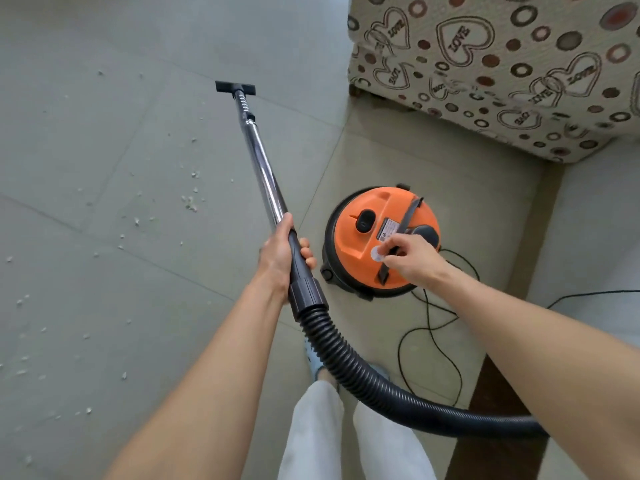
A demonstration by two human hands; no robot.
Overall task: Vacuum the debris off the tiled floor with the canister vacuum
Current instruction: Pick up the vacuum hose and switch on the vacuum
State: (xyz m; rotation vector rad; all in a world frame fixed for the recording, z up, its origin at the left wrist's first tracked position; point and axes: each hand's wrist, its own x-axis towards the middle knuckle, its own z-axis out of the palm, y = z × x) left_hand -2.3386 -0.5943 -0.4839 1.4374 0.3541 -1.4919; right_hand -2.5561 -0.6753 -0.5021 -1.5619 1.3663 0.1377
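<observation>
My left hand (pixel 280 252) grips the black handle end of the vacuum wand (pixel 263 171), whose chrome tube slopes down to the black floor nozzle (pixel 235 87) resting on the grey tiled floor (pixel 104 126). The ribbed black hose (pixel 360 372) curves from the wand past my legs and off to the right. The orange canister vacuum (pixel 367 244) stands on the floor right of the wand. My right hand (pixel 410 259) is on top of it, fingers curled round its black carry handle (pixel 410 213). White debris crumbs (pixel 189 201) lie scattered over the tiles on the left.
A sofa in a heart-and-circle print cover (pixel 491 67) stands at the upper right, close behind the canister. A thin black power cord (pixel 433 327) loops on the floor by my feet. A dark brown strip (pixel 498 393) crosses the floor at lower right.
</observation>
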